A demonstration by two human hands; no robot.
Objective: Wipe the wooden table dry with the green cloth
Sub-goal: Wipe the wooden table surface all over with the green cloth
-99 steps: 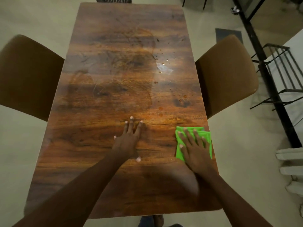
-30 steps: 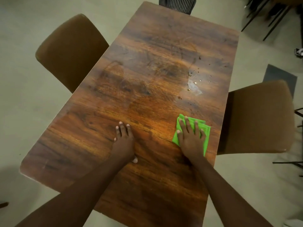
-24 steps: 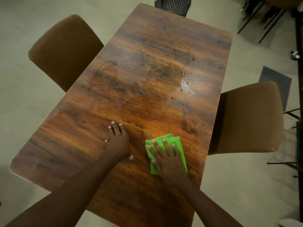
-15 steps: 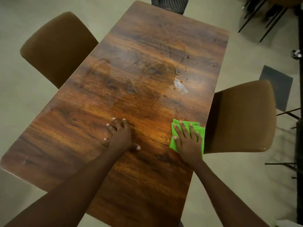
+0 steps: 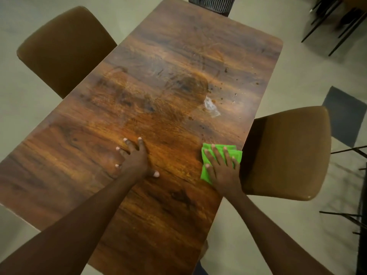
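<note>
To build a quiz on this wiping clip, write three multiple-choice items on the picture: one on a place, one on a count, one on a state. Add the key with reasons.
1. Where on the brown wooden table does the folded bright green cloth lie?
A. at the far end
B. at the left edge
C. at the right edge

2. How many brown padded chairs stand along the table's long sides?
A. one
B. two
C. four

3. What is the left hand doing?
A. lying flat on bare wood, holding nothing
B. gripping the cloth
C. hanging raised off the table

Key:
1 C: the cloth lies under the right hand, next to the right-side chair.
2 B: one chair shows on each long side.
3 A: its spread fingers rest on the wood, apart from the cloth.
</note>
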